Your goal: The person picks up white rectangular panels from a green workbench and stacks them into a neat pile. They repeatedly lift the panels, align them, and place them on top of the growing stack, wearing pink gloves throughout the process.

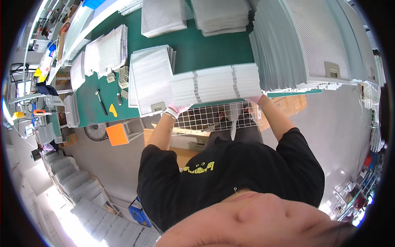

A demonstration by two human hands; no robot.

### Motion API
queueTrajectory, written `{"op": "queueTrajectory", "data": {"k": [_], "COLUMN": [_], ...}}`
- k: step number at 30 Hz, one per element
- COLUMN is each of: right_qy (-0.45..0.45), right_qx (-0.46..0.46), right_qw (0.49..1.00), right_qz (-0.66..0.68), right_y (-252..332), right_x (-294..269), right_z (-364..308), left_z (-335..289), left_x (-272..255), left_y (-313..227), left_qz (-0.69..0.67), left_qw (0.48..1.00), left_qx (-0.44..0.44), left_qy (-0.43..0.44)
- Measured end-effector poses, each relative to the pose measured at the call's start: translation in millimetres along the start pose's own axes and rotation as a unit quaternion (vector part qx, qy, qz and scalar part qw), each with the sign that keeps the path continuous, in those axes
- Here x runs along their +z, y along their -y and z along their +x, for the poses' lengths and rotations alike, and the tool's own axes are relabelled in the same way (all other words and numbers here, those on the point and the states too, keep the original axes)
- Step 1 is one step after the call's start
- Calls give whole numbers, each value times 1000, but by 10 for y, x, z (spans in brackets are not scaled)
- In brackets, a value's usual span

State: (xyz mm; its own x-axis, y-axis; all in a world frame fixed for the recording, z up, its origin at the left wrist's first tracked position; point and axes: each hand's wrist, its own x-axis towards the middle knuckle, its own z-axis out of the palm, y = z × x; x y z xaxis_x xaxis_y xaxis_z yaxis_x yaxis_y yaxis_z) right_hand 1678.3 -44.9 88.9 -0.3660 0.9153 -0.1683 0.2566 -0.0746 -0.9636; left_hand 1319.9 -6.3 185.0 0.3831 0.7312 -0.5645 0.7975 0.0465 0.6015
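A thick stack of silvery mesh filter panels (216, 85) is standing on edge at the front of the green table (197, 49), its edges crossed by two rows of grey marks. My left hand (178, 108), in a pale pink glove, grips the stack's lower left end. At the opposite end my right hand (255, 99), gloved alike, has hold of the lower right corner. The panels hide most of the fingers of both hands. Just left of the stack lies a fanned pile of mesh panels (150, 78) with a small latch plate on the top one.
Tall rows of panels (317, 41) stand at the right, with more piles (162, 16) at the back. A hammer (101, 102), a screwdriver (119, 98) and a yellow piece (112, 110) lie at the left. Below are a white wire grid (197, 119) and an orange-topped stool (117, 134).
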Motion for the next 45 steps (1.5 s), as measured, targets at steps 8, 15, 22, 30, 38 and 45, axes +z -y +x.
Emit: {"op": "queueTrajectory", "data": {"k": [8,15,22,30,38,45], "right_qy": [-129,-246,-392,-368,-419,-419], "right_qx": [53,171,194,283,282,286], "right_qw": [975,910,845,761,730,744], "right_qz": [175,285,307,453,461,434], "right_y": [198,-1,-386,-383,-338,-502], "right_x": [-188,-161,284,388,328,287], "right_z": [-339,-186,-420,-436,-323,-329], "left_z": [336,919,1131,1292,1473,1367], "left_x": [-23,241,235,329,283,128], "left_y": [128,380,272,265,-68,-129], "left_qz": [-336,-485,-443,-481,-396,-327], "left_qw": [940,870,889,871,914,935], "left_qx": [63,-2,-84,-56,-77,-108], "left_qy": [23,93,74,77,50,82]}}
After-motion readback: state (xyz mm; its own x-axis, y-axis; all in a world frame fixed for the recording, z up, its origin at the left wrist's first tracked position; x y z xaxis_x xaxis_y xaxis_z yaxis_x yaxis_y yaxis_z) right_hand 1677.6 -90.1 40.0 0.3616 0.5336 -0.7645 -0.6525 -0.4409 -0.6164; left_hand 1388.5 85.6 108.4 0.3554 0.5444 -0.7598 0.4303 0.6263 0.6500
